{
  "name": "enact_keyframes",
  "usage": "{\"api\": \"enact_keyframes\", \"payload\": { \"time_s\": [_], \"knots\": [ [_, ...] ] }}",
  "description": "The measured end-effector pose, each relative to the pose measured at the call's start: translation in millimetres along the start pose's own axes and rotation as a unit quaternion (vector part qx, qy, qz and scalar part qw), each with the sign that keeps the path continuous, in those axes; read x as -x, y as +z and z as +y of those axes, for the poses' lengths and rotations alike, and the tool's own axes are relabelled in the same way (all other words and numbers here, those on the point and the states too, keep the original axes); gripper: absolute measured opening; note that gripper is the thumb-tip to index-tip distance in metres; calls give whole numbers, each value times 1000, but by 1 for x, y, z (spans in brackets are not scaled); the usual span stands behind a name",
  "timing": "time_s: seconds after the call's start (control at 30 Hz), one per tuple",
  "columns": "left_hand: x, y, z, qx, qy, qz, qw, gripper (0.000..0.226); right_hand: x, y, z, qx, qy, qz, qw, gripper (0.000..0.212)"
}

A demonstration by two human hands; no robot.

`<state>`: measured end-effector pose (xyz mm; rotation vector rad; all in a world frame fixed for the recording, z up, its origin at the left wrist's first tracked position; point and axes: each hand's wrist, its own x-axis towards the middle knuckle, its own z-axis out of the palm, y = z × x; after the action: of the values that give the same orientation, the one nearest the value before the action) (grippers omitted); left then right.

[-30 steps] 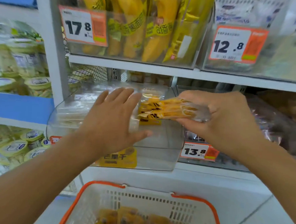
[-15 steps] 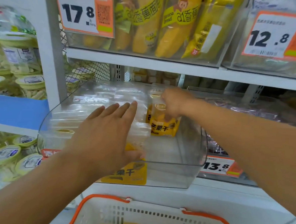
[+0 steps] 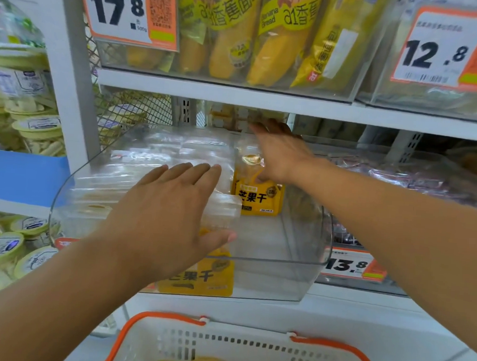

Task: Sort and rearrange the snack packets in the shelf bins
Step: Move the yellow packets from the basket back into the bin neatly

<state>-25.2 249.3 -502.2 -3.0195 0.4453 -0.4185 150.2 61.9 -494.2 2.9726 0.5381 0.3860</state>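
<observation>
A clear plastic shelf bin (image 3: 304, 271) is pulled forward on the middle shelf. A row of yellow mango snack packets (image 3: 160, 159) fills its left side. My left hand (image 3: 170, 218) lies flat on that row with straight fingers, pressing the packets leftward. One yellow packet (image 3: 258, 198) stands upright toward the back right of the bin. My right hand (image 3: 278, 152) reaches over its clear top with fingers extended toward the bin's back; its thumb touches the packet's upper edge. The front right of the bin holds nothing.
A white basket with orange rim (image 3: 250, 337) sits below me with more yellow packets inside. Banana bread packs (image 3: 240, 32) fill the bin above. Price tags 17.8 (image 3: 125, 8), 12.8 (image 3: 441, 47) and 13.8 (image 3: 349, 264) hang on the bins. Green-lidded tubs (image 3: 28, 128) stack at left.
My right hand carried a packet into the bin, stood it upright at the back right, and now opens and reaches further back. My left hand stayed on the packet row.
</observation>
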Motion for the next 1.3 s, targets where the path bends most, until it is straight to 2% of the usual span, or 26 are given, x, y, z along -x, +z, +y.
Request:
{"api": "enact_keyframes", "payload": {
  "time_s": [0.17, 0.23, 0.3, 0.33, 0.37, 0.4, 0.43, 0.47, 0.5, 0.53, 0.57, 0.6, 0.63, 0.67, 0.7, 0.73, 0.77, 0.8, 0.83, 0.9, 1.0, 1.07, 1.13, 1.17, 1.23, 1.3],
  "knots": [
    [2, -3, -1, 16, -1, -17, 1000, 98, 11, -5, -3, -5, -12, 21, 1000, 121],
    [3, -2, -2, 21, 9, 0, 1000, 94, 19, -8, -4, -7, -8, 25, 1000, 113],
    [3, -1, -3, -2, 55, 87, 995, 77, 42, -17, -4, -71, -13, 49, 996, 91],
    [5, -1, -1, -5, 102, 166, 981, 62, 62, -23, -5, -125, -20, 99, 987, 72],
    [10, -2, 4, 10, 156, 256, 954, 44, 90, -27, -6, -183, -18, 188, 965, 51],
    [17, -5, 9, 46, 205, 318, 925, 29, 124, -28, -10, -233, -4, 307, 923, 31],
    [26, -5, 17, 87, 246, 343, 902, 24, 164, -24, -19, -279, 18, 421, 863, 16],
    [36, -2, 26, 122, 278, 338, 891, 25, 201, -11, -31, -316, 51, 508, 800, 14],
    [47, 5, 36, 141, 308, 301, 892, 27, 235, 9, -46, -353, 87, 545, 755, 23],
    [56, 20, 47, 136, 329, 234, 905, 28, 261, 38, -60, -387, 140, 530, 741, 33],
    [65, 42, 57, 104, 330, 128, 929, 28, 281, 73, -73, -415, 190, 472, 755, 40],
    [73, 70, 64, 51, 308, -18, 950, 28, 294, 112, -83, -449, 230, 358, 786, 44],
    [85, 102, 68, -1, 257, -174, 951, 30, 302, 157, -90, -459, 250, 191, 831, 46],
    [101, 139, 68, -32, 192, -305, 932, 33, 308, 195, -96, -441, 247, -25, 863, 42],
    [121, 172, 67, -37, 126, -404, 905, 36, 314, 223, -100, -411, 224, -250, 848, 36],
    [143, 201, 66, -24, 58, -461, 885, 39, 324, 246, -102, -390, 194, -425, 793, 47],
    [168, 225, 65, 15, -13, -485, 874, 43, 338, 266, -104, -353, 146, -533, 755, 69],
    [191, 244, 66, 63, -82, -497, 861, 51, 350, 278, -108, -321, 128, -571, 745, 81],
    [211, 260, 69, 107, -134, -503, 847, 63, 359, 284, -113, -300, 132, -550, 768, 85],
    [236, 283, 77, 140, -192, -510, 827, 85, 377, 297, -123, -248, 149, -452, 844, 87],
    [238, 305, 75, 122, -218, -501, 828, 106, 386, 299, -132, -179, 126, -424, 879, 92],
    [235, 315, 67, 81, -190, -515, 832, 111, 391, 293, -134, -154, 89, -412, 893, 71],
    [237, 322, 63, 40, -159, -516, 840, 105, 399, 288, -137, -135, 66, -391, 908, 38],
    [237, 324, 61, 26, -150, -504, 850, 95, 404, 286, -138, -125, 67, -388, 911, 28],
    [231, 323, 63, 13, -132, -492, 860, 73, 413, 284, -143, -91, 58, -409, 906, 27],
    [218, 315, 68, -7, -90, -541, 836, 59, 412, 285, -149, -97, 69, -417, 901, 27]
  ]
}}
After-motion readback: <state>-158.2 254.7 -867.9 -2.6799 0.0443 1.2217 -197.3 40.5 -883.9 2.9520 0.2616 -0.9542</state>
